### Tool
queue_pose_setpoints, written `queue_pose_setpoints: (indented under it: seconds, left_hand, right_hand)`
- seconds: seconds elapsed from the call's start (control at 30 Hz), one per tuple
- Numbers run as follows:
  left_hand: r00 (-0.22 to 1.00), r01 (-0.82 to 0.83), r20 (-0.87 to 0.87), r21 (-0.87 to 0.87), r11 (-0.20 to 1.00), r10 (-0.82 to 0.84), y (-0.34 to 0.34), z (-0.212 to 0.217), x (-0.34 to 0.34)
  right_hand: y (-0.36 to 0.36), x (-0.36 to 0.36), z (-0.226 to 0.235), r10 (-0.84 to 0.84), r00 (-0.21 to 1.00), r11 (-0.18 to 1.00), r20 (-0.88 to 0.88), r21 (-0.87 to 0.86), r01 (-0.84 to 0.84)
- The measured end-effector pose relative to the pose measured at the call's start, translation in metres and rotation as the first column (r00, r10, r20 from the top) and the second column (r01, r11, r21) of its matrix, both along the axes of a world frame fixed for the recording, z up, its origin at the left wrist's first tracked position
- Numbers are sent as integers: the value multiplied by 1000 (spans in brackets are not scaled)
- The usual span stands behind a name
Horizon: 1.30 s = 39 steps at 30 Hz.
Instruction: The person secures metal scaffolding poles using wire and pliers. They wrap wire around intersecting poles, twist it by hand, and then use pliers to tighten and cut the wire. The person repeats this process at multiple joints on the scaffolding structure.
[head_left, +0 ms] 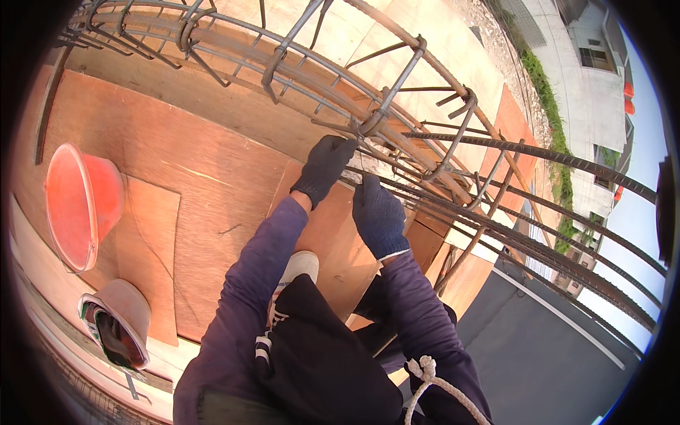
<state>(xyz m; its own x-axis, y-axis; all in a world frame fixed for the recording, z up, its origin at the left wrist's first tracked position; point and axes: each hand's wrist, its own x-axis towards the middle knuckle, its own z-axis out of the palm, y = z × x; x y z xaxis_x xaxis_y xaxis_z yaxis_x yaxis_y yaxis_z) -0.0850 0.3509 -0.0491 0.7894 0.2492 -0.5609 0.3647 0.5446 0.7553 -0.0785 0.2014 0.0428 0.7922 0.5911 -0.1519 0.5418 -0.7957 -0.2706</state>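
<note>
My left hand (327, 168), in a dark knitted glove, is closed at the lower edge of a rebar cage (312, 67), close to a bent stirrup. Just right of it and a little nearer, my right hand (380, 218) wears a navy glove with a pale cuff. Its fingers are pinched together and point up toward the bars. Whatever either hand grips is too small or hidden to make out. Long ribbed steel bars (559, 258) run from beside my right hand toward the right edge. Stirrups loop around the cage's long bars.
Plywood sheets (205, 212) lie under and around me. To the left are a red bucket (106, 191) and a pale container (138, 312) with dark contents, both tipped. A dark grey surface (510, 347) lies lower right. Pale buildings (577, 92) stand beyond a grass strip.
</note>
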Motion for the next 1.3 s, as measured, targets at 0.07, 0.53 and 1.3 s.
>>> queue_pose_setpoints:
  seconds: [0.07,0.53,1.3]
  left_hand:
    - [994,12,92,393,920,-53,1,16,-11]
    - [644,321,79,875,363,-761,39,-45,65]
    - [920,-241,96,-627,741,380,-13,-16,4]
  right_hand:
    - [1,-1,1,3,999,1000,36,24,-3]
    - [5,16,23,25,998,1000,64,9,-26]
    - [3,8,14,-46,999,999,8,2,46]
